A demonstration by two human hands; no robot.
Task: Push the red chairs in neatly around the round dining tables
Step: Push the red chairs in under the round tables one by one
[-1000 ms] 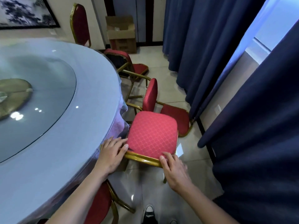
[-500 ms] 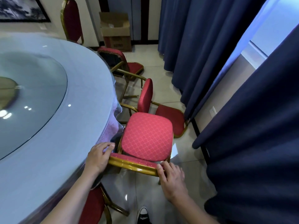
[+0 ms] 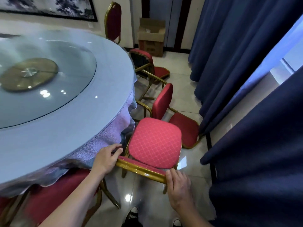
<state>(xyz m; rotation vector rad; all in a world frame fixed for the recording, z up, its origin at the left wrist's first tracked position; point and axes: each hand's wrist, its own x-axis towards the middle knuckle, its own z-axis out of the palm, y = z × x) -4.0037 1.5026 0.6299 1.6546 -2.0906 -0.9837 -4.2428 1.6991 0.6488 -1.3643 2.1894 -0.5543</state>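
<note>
A red chair [image 3: 155, 141] with a gold frame stands right in front of me, its seat facing the round table [image 3: 65, 128] and close to the hanging tablecloth. My left hand [image 3: 106, 159] grips the left end of its backrest top, fingers curled over the gold bar. My right hand [image 3: 178, 187] holds the right end of the same bar. Beyond it, a second red chair [image 3: 185, 128] lies tipped on the floor. A third [image 3: 144, 61] is tipped over near the table's edge.
Dark blue curtains [image 3: 246, 63] hang close on the right, leaving a narrow strip of tiled floor. A cardboard box [image 3: 150, 38] stands at the far wall beside an upright red chair [image 3: 113, 20]. Another red chair [image 3: 54, 197] sits under the table at lower left.
My left hand has shifted from lying flat at the chair's edge to curling round the backrest's left end. My view has turned left, showing more of the table.
</note>
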